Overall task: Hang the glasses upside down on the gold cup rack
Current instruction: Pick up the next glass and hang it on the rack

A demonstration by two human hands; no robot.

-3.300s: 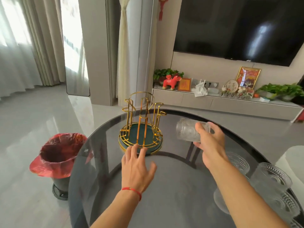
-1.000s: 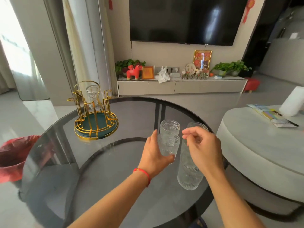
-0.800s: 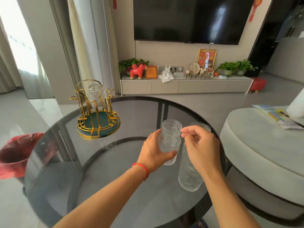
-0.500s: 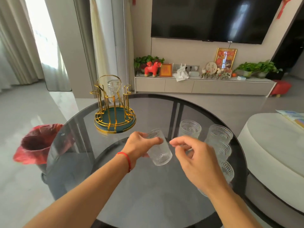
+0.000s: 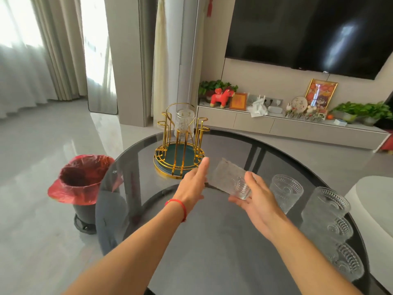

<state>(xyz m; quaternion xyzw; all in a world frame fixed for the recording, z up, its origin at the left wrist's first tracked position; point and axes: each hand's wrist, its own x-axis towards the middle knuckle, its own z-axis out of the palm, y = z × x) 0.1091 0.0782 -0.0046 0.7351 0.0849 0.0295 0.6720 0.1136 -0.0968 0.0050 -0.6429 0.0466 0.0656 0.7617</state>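
Observation:
The gold cup rack (image 5: 179, 151) with a green tray base stands at the far left of the round dark glass table (image 5: 212, 248). One ribbed glass (image 5: 185, 124) hangs upside down on a rear peg. My right hand (image 5: 258, 202) holds another ribbed glass (image 5: 229, 179) tilted on its side, base toward me, just right of the rack. My left hand (image 5: 193, 184) is beside that glass with fingers stretched out flat, holding nothing. A single glass (image 5: 286, 192) stands upright to the right. A stack of glasses (image 5: 331, 228) lies near the table's right edge.
A black bin with a red liner (image 5: 81, 180) stands on the floor left of the table. A pale round seat (image 5: 376, 209) is close at the right. Behind are a low console (image 5: 297, 126) with ornaments and a wall television (image 5: 308, 30).
My left hand lifted a glass from the stack, carried it toward the rack and let it go into my right hand. The view swung left, bringing the rack nearer the centre.

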